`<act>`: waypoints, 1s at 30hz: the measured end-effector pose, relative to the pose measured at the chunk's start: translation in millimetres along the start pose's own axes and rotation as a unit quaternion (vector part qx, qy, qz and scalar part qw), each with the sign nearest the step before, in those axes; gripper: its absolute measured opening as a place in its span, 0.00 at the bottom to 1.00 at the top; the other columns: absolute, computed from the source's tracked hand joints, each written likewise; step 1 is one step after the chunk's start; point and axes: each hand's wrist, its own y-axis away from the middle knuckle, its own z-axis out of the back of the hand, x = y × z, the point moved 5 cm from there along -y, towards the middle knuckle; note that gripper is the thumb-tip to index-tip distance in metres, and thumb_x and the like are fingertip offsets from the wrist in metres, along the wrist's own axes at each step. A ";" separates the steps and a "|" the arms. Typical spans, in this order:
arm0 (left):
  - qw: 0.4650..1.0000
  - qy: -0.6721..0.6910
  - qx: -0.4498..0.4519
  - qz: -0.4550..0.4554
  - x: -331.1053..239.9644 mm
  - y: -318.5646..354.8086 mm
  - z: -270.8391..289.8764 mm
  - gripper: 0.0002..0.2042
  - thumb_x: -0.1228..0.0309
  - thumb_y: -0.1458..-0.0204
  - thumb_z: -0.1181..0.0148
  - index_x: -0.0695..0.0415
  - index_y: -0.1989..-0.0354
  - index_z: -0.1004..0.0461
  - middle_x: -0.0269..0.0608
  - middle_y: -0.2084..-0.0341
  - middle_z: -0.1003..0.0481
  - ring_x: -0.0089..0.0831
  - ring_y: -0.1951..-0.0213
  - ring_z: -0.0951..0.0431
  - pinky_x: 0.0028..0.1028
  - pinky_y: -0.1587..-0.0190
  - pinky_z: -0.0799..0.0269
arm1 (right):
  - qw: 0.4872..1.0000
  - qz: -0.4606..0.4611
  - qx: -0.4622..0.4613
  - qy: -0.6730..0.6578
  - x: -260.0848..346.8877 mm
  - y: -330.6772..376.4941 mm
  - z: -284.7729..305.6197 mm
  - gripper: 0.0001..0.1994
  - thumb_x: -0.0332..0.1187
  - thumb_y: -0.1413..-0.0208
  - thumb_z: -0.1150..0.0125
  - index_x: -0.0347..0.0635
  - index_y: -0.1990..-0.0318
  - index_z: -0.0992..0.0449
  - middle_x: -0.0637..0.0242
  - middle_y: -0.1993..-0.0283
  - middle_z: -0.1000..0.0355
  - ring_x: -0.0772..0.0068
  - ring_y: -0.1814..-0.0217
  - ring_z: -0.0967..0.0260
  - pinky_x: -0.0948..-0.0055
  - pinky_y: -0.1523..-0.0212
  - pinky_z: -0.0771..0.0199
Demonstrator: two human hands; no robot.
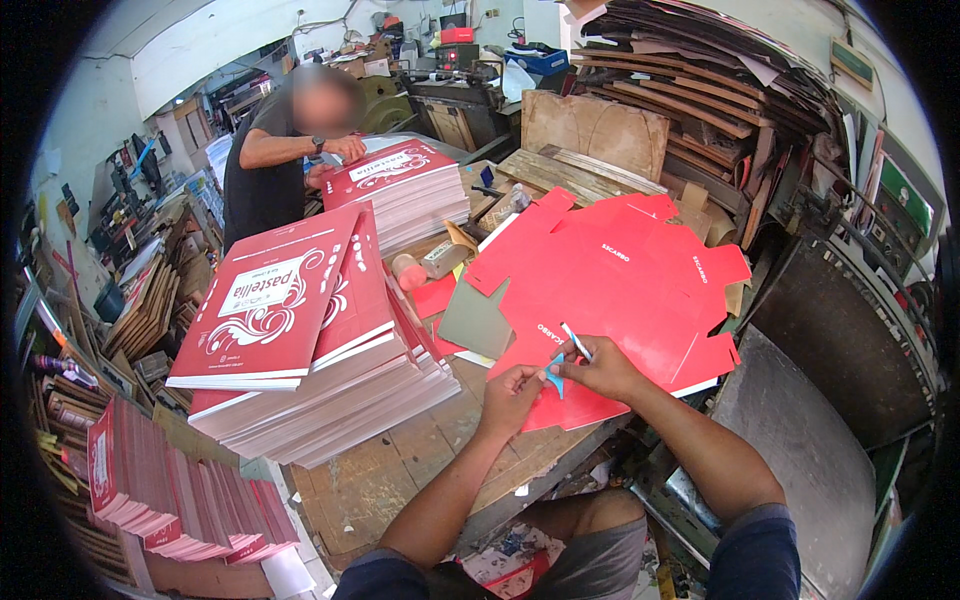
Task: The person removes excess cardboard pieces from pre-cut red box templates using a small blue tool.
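Note:
My left hand (pixel 513 398) is closed, its thumb and fingertips pinching a small light-blue piece (pixel 554 381) that looks like a strip of tape or plastic. Close beside it, my right hand (pixel 604 370) is also closed and touches the same piece. A thin white stick-like thing (pixel 572 338), perhaps a pen or a cutter, sticks up from the right fingers. Both hands are over the near edge of a flat red die-cut cardboard box blank (pixel 640 280) with notched flaps. Its near end lies below my fingers.
Tall stacks of red-and-white printed sheets (pixel 330 410) stand left on the worn wooden table (pixel 400 490). A co-worker (pixel 275 150) bends over another stack (pixel 410 205) at the back. Wooden boards (pixel 680 90) pile up behind, and a machine (pixel 830 300) with a metal bed stands right.

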 end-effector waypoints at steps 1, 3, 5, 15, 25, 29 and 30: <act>1.000 0.004 -0.002 -0.004 -0.2 0.1 0.2 0.09 0.69 0.41 0.41 0.63 0.61 0.23 0.32 0.75 0.23 0.15 0.74 0.28 0.18 0.71 0.33 | 1.000 0.000 0.000 0.000 1.0 0.1 -0.3 0.12 0.32 0.47 0.32 0.37 0.58 0.23 0.73 0.71 0.30 0.85 0.71 0.35 0.81 0.71 0.32; 1.000 0.002 0.000 -0.008 -1.1 0.4 0.2 0.09 0.69 0.41 0.40 0.63 0.61 0.23 0.31 0.75 0.24 0.14 0.75 0.28 0.17 0.72 0.33 | 1.000 -0.002 0.000 0.010 4.6 1.2 -0.1 0.12 0.32 0.47 0.32 0.37 0.58 0.23 0.73 0.71 0.30 0.85 0.71 0.35 0.81 0.71 0.33; 1.000 0.002 0.002 -0.011 -2.6 0.6 -1.1 0.09 0.69 0.42 0.40 0.63 0.61 0.23 0.31 0.75 0.24 0.14 0.75 0.28 0.17 0.72 0.34 | 1.000 0.000 -0.003 0.010 3.4 1.6 1.0 0.12 0.32 0.47 0.32 0.37 0.58 0.23 0.73 0.71 0.30 0.85 0.71 0.35 0.81 0.71 0.33; 1.000 -0.012 -0.004 -0.011 -3.5 1.7 -0.9 0.09 0.70 0.42 0.39 0.63 0.60 0.22 0.32 0.75 0.23 0.14 0.75 0.28 0.17 0.73 0.33 | 1.000 -0.002 -0.004 0.013 3.7 1.9 0.5 0.12 0.33 0.47 0.32 0.38 0.57 0.22 0.74 0.70 0.30 0.85 0.71 0.36 0.81 0.71 0.34; 0.999 -0.020 0.000 -0.027 -3.6 1.5 -1.2 0.08 0.70 0.42 0.40 0.63 0.62 0.23 0.33 0.76 0.23 0.15 0.76 0.28 0.18 0.73 0.33 | 0.999 -0.015 -0.005 0.033 6.6 3.3 1.0 0.13 0.35 0.47 0.31 0.39 0.57 0.22 0.75 0.71 0.31 0.84 0.70 0.36 0.80 0.69 0.34; 1.000 -0.010 0.009 -0.018 -0.8 1.0 -0.1 0.08 0.69 0.40 0.42 0.63 0.63 0.24 0.33 0.75 0.23 0.15 0.75 0.28 0.18 0.72 0.33 | 0.999 -0.008 -0.003 0.035 7.4 2.9 0.8 0.14 0.36 0.47 0.32 0.39 0.57 0.22 0.71 0.69 0.28 0.82 0.68 0.34 0.77 0.68 0.33; 1.000 -0.008 0.017 -0.020 -0.2 0.7 -0.8 0.08 0.69 0.39 0.43 0.63 0.62 0.24 0.33 0.74 0.22 0.15 0.74 0.27 0.18 0.71 0.32 | 0.999 -0.016 -0.001 0.036 7.3 3.3 1.1 0.14 0.37 0.47 0.32 0.38 0.57 0.22 0.69 0.68 0.25 0.80 0.66 0.31 0.75 0.65 0.32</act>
